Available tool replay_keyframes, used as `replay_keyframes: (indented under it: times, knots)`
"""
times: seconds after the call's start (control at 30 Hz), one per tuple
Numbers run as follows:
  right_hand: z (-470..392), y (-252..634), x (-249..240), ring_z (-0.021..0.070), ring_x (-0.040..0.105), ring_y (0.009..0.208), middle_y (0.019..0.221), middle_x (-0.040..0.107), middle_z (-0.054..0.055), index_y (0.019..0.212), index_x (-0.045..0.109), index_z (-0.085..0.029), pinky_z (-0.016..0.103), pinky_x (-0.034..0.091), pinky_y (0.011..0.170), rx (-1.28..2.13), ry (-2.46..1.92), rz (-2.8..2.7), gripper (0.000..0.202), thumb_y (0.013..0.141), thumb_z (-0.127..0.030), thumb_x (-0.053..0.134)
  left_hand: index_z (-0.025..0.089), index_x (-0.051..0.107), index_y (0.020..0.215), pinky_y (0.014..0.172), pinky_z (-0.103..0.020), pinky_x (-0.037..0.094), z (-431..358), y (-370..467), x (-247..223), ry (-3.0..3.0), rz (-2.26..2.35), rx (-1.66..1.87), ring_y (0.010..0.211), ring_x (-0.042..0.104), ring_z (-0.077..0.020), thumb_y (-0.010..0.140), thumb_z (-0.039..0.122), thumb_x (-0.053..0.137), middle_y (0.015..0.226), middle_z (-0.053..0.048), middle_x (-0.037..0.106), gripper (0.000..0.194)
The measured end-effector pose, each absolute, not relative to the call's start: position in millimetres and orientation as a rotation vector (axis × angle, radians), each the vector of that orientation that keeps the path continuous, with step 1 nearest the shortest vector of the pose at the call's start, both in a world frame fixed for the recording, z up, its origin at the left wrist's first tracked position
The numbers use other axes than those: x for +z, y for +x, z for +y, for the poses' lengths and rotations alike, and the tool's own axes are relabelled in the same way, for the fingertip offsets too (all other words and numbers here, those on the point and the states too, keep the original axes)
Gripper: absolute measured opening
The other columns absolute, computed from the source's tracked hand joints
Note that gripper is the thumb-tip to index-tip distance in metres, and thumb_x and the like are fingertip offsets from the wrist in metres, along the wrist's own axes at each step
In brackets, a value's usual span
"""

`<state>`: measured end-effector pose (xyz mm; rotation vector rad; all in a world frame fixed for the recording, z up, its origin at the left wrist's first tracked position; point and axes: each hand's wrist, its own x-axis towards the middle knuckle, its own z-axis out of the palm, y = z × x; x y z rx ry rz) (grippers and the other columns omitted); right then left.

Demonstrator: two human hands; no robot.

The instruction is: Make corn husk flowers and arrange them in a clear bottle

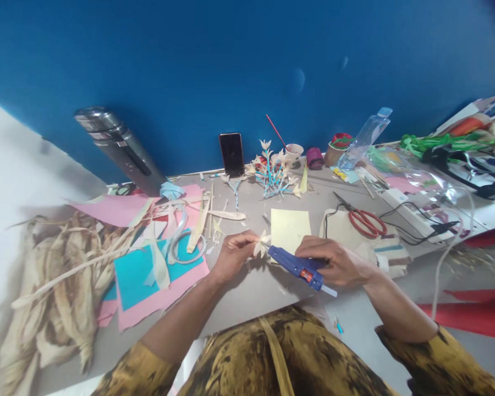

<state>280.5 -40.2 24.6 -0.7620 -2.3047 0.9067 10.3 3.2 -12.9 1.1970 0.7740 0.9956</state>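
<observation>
Blue wall (247,77) stood behind the grey table (231,308). Directly ahead of me, the flower (261,246) was positioned between my left hand (236,252) and my right hand (332,261), beside the near left part of the yellow paper (291,223). The left thumb and forefinger were pressed together on the flower, which projected to the right of the fingertips. The left hand was therefore the nearer of the two. The right hand was closed around the glue gun (295,265), its grip mostly hidden by my fingers. The long axis of the gun ran obliquely: from the glue stick (330,291) at the rear, close to me and to the right, to the nozzle (270,251), farther away and to the left. The flower lay at the nozzle end of that axis. From this angle I could not tell whether nozzle and flower touched or stood just apart. Beyond the yellow paper was the flower cluster (275,177), with the phone (231,154) to its left. The scissors (365,221) lay to the right of the paper. Husks (58,291) were heaped at the far left, beside the blue sheet (138,283).
</observation>
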Motion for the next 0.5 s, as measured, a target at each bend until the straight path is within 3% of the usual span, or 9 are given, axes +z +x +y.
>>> replay_keyframes:
  times: [0.5]
  knots:
    - [-42.4, 279.9, 25.1, 0.0195, 0.059, 0.081, 0.088, 0.071, 0.012, 0.108, 0.070, -0.013, 0.034, 0.045, 0.078, 0.876, -0.781, -2.288, 0.025, 0.101, -0.032, 0.054, 0.019, 0.080, 0.076, 0.059, -0.029, 0.041, 2.1, 7.0, -12.7, 1.335, 0.826, 1.078, 0.064, 0.053, -0.0148, 0.079, 0.025, 0.075, 0.072, -0.005, 0.063, 0.009]
